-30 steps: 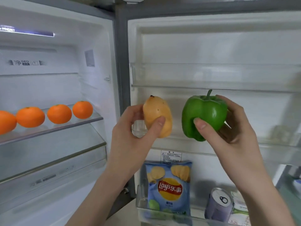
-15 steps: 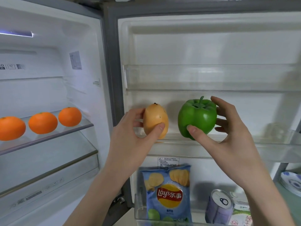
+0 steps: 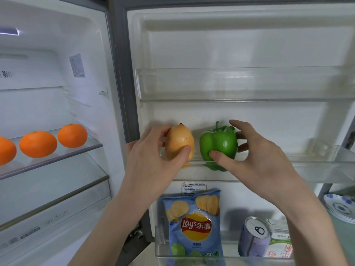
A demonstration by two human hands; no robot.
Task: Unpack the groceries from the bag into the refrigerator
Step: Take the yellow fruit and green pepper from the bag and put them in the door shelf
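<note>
Now, from the head view, the left hand (image 3: 151,160) wraps its grip round a yellow-orange mango (image 3: 179,144), stem end up, while the right hand (image 3: 255,156) pinches a glossy green bell pepper (image 3: 219,145), thumb in front, fingers behind. Both stand upright, side by side, lowered into the middle door shelf (image 3: 317,169). Each fruit sits directly ahead of its own hand; releasing looks next.

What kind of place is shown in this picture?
Probably a home kitchen, at an open refrigerator: oranges sit on a glass shelf, a chips bag stands in the door bin, and stacked plates lie beside it.
</note>
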